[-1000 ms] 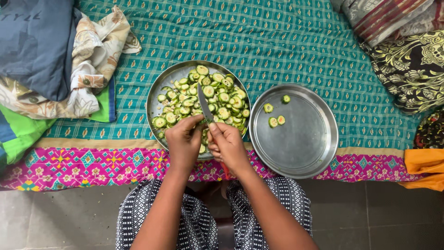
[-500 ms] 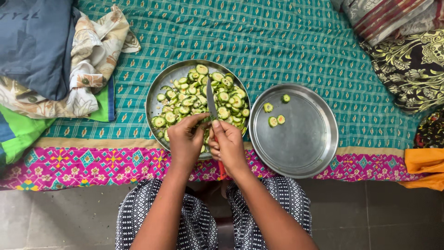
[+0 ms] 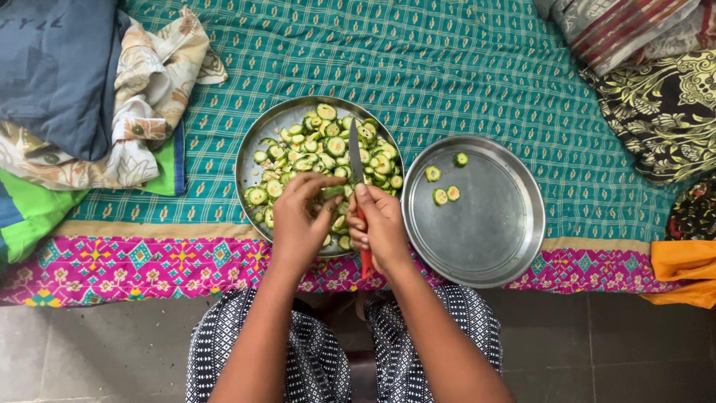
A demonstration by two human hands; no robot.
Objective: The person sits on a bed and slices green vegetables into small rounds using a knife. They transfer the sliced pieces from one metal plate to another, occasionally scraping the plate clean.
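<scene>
Steel-bladed knife with a red handle [image 3: 357, 173] at frame centre, long axis near vertical, tip toward the top, right hand [image 3: 382, 225] closed round its handle, left hand [image 3: 298, 216] pinching a green vegetable piece [image 3: 333, 192] against the blade, over the round steel plate of green slices [image 3: 257, 149].

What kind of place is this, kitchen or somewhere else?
Most likely a home room, not a kitchen counter: the steel plate of green slices sits on a teal patterned bedspread with bedding or clothes piled beside it. The right hand holds a red-handled knife; the left hand pinches a green piece.
</scene>
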